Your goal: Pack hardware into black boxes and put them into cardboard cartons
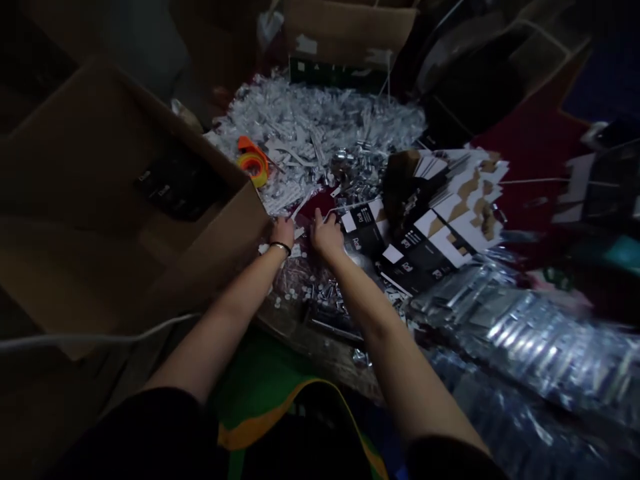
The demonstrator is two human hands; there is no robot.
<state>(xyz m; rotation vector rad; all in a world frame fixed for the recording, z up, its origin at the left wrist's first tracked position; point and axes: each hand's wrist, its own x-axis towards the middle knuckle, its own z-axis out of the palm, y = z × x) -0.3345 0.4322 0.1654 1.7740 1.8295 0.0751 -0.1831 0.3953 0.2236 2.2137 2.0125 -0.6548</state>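
My left hand point(283, 232), with a dark band at the wrist, is by the corner of the cardboard box. Its fingers are curled, and a thin white strip point(302, 205) runs out beyond them; what they grip is hidden. To its right, my right hand point(327, 235) has the index finger stretched out and the others partly bent, beside folded black-and-white cartons point(365, 230). Nothing clear shows in that hand. Small white pieces point(291, 293) and shiny metal parts point(327, 293) lie scattered below my hands.
An open cardboard box point(220, 233) stands at left, with black packs inside. Clear plastic packets point(320, 120) are heaped beyond my hands, near an orange-yellow tape roll point(255, 167). Stacked cartons point(450, 213) and rows of shiny packets point(540, 333) lie at right. Another box point(350, 30) stands behind.
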